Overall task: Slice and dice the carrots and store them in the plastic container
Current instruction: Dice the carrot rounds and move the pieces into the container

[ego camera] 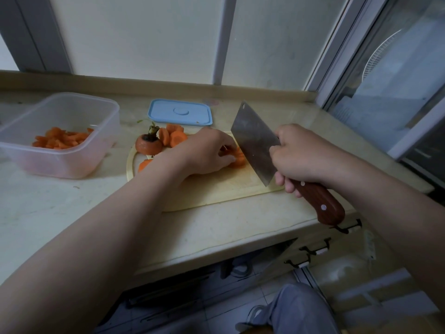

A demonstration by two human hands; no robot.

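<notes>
Your cleaver (252, 141) stands edge-down against a carrot stack (238, 160) on the cutting board (228, 191).
Your right hand (296, 160) is clenched round the wooden handle; your left hand (207, 153) holds the stack under curled fingertips, just beside the blade. The stack is bright orange and cut into rounds. More loose rounds (174, 136) and the stem end (148, 145), with a dark stub, lie at the board's far left. Diced orange pieces (60, 141) sit in the clear plastic container (72, 165), well left of the board.

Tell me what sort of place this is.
Most likely a home kitchen: a counter under a window, with a cutting board, a cleaver and a plastic container of cut carrot.
</notes>
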